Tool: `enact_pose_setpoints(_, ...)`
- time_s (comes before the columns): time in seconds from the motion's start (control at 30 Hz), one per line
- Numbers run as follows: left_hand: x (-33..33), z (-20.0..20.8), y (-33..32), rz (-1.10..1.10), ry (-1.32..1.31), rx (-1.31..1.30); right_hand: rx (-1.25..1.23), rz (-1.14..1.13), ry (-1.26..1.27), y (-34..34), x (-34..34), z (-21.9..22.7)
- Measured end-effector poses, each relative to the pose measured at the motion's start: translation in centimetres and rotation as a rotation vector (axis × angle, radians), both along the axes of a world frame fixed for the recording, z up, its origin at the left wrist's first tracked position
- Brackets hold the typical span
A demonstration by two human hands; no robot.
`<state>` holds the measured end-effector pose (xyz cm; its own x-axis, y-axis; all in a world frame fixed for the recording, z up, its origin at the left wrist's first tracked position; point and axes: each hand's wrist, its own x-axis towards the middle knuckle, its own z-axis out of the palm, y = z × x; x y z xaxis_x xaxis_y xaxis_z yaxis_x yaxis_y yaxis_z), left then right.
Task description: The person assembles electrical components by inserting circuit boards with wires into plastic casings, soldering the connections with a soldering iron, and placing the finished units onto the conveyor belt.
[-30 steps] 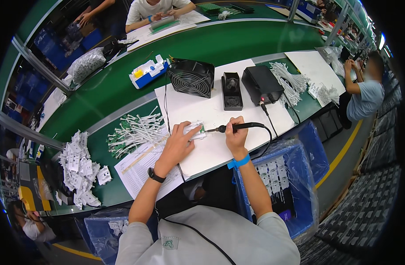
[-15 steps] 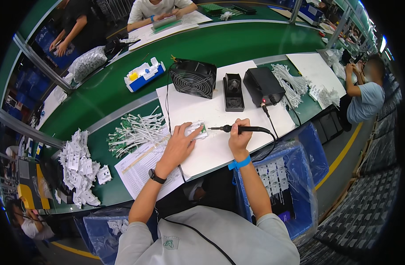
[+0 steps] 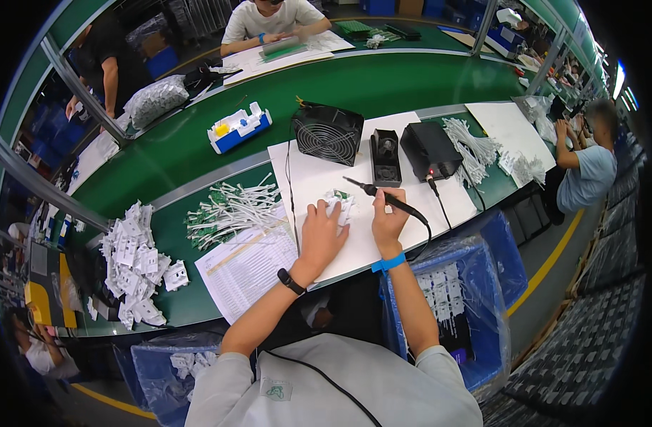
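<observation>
My left hand (image 3: 323, 240) rests on the white mat, its fingertips holding a small white plastic housing (image 3: 342, 203) with a bit of green circuit board in it. The fingers partly cover the housing. In my right hand (image 3: 388, 222) is a soldering iron (image 3: 369, 188), gripped like a pen by its black handle. Its tip points up and to the left, apart from the housing. The cord runs back toward a black soldering station (image 3: 430, 151). A black iron stand (image 3: 386, 158) sits beside the station, and a black fan (image 3: 329, 134) stands left of it.
White cables with green boards (image 3: 233, 213) lie left of the mat, above a printed sheet (image 3: 244, 270). A heap of white housings (image 3: 134, 263) is farther left. More white cables (image 3: 469, 146) lie right. A lined blue bin (image 3: 491, 320) stands below the bench; co-workers sit around.
The soldering iron's tip has lifted off the housing and now points up-left. My left hand has shifted slightly right over the housing. The whole view has moved a little.
</observation>
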<state>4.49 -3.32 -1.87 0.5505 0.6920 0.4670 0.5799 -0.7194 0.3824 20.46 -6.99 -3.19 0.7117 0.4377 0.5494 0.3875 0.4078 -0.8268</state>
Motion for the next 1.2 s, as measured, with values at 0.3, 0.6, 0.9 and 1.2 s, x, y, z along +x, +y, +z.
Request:
enact_pose_setpoints(0.3, 0.3, -1.1, -1.4, 0.050, -0.100, -0.066, -0.006, -0.042, -0.071, 0.7, -0.1, -1.4)
enact_pose_setpoints(0.6, 0.1, -1.5, -1.6, 0.049, -0.082, 0.002, -0.108, 0.039, -0.118, 0.7, -0.3, -1.1)
enact_pose_setpoints(0.9, -0.2, -1.6, -1.7, 0.041, -0.057, 0.004, -0.141, 0.044, -0.124, 0.6, -0.6, -0.6)
enact_pose_setpoints(1.2, 0.0, -1.6, -1.7, 0.045, -0.089, 0.002, -0.108, 0.022, -0.186, 0.9, -0.5, -0.6)
